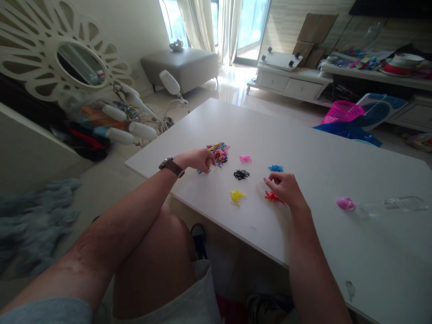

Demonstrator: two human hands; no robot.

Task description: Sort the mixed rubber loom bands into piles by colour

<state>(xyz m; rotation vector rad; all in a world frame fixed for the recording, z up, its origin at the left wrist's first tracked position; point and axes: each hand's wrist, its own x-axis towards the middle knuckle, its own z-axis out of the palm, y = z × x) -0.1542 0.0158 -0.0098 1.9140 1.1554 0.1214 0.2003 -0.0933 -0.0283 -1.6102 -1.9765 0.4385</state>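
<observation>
Several small heaps of coloured elastic bands lie on a white table. My left hand (199,159), with a brown-strapped watch (172,166) on the wrist, reaches down at the edge of the mixed multicoloured bands (221,152); its fingers are closed and their tips partly hidden. Over the red bands (272,197) hovers my right hand (285,188), thumb and fingers curled together; what is between them is too small to tell. Around the hands lie pink bands (245,159), black bands (241,174), yellow bands (237,196) and blue bands (276,168).
On the right of the white table (303,148) lies a clear bottle (398,204) beside a pink object (346,204). Beyond the far edge is a pink basket (344,111). A lamp with white shades (141,130) stands close to the left edge.
</observation>
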